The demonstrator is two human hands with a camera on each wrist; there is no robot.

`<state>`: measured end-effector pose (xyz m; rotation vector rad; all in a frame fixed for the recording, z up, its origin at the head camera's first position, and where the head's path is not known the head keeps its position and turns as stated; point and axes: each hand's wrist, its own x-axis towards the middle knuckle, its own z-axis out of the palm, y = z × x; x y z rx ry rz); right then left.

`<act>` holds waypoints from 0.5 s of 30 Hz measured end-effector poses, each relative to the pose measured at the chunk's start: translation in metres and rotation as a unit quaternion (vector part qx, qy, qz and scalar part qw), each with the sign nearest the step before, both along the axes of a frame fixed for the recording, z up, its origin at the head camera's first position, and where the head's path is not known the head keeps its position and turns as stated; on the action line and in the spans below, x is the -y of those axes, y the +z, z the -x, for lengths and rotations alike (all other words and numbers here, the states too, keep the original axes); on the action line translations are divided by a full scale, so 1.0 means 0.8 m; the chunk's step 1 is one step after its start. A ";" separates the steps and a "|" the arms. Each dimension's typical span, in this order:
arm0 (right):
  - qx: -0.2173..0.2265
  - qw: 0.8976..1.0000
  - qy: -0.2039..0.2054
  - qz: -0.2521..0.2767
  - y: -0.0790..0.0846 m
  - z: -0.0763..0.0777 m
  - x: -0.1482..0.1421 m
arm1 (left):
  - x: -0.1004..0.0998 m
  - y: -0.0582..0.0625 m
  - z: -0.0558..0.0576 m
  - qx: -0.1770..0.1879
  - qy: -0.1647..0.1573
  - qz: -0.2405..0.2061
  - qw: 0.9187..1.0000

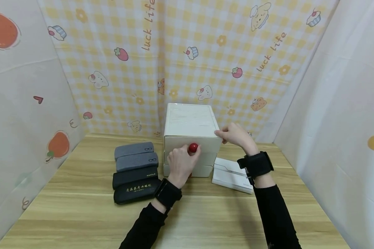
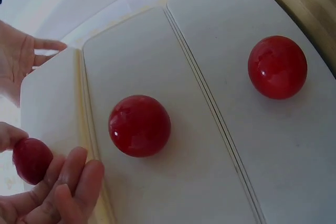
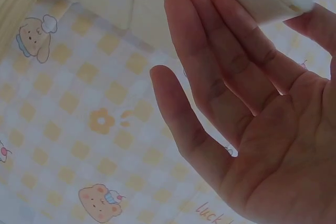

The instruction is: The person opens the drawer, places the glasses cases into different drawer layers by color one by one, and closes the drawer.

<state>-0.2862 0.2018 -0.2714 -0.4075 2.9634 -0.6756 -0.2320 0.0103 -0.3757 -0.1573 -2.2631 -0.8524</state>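
Your left hand is pinching the round red knob on the top drawer of a white box standing just ahead of it. Your right hand, fingers extended, is touching the box's upper right corner. Four glasses cases are lying on the tabletop left of your left hand, and a flat white case is lying below your right hand.

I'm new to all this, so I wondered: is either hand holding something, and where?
The left hand pinches the white drawer box by its top red knob; the right hand touches the box's upper right corner.
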 end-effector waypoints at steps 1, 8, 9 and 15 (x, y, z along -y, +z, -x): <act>0.001 1.000 0.000 -0.002 0.001 0.001 0.000 | 0.000 0.001 -0.002 -0.002 -0.002 0.000 1.000; 0.008 1.000 -0.002 -0.011 0.001 0.006 0.000 | 0.003 0.002 -0.026 -0.019 -0.012 0.028 0.999; 0.009 1.000 -0.001 -0.011 0.001 0.006 0.000 | 0.004 0.001 -0.030 -0.020 -0.012 0.034 0.999; 0.022 1.000 0.000 -0.005 0.000 0.007 0.000 | 0.009 0.004 -0.062 -0.031 0.000 0.084 0.996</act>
